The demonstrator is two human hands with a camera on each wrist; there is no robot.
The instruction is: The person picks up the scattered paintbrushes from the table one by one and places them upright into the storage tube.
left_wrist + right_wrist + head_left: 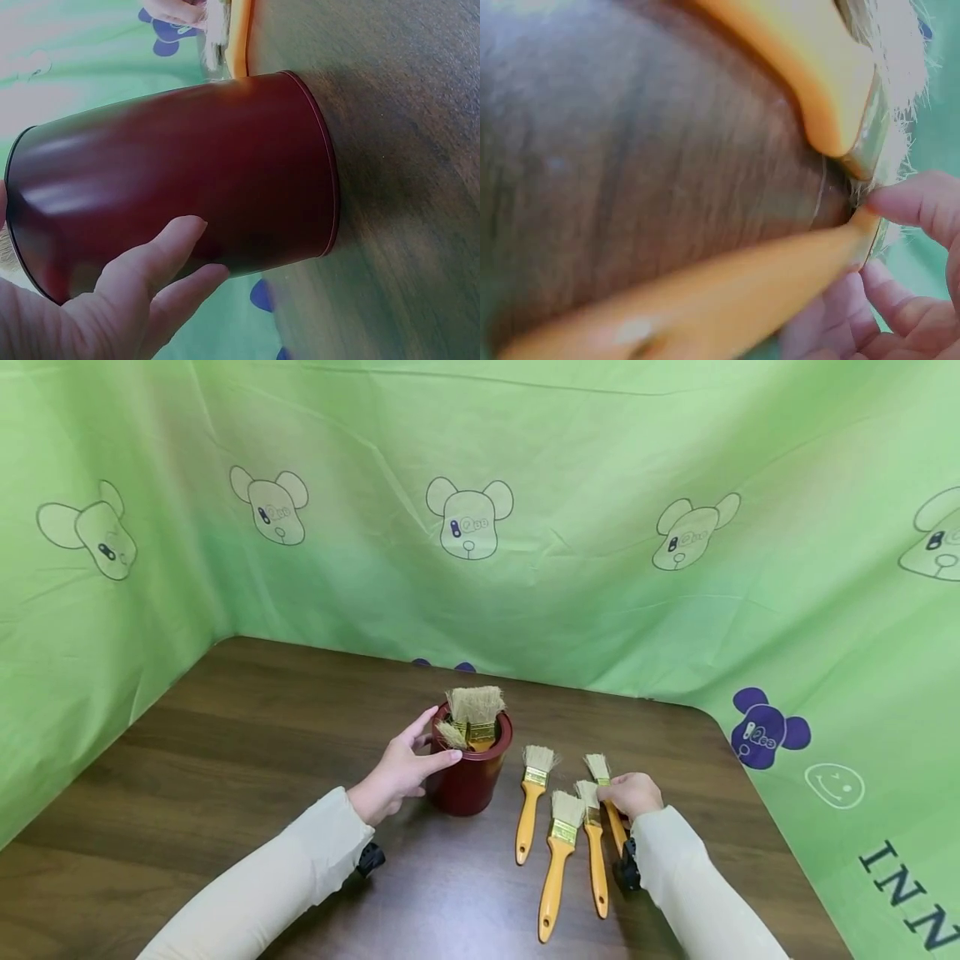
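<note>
A dark red round container stands upright, several bristle brushes inside it with bristles up. My left hand holds its rim from the left, thumb in front and a finger behind; more fingers lie along its side in the left wrist view. At the right, my right hand pinches a paintbrush near its metal band, thumb on one side and fingers on the other. That brush has an orange handle and pale bristles; the hand hides part of it. Whether it is off the table, I cannot tell.
Between the container and my right hand lie three more orange-handled paintbrushes: one nearest the container, a wide one and another beside the pinched brush. Green printed cloth borders the brown wooden table behind and on the sides.
</note>
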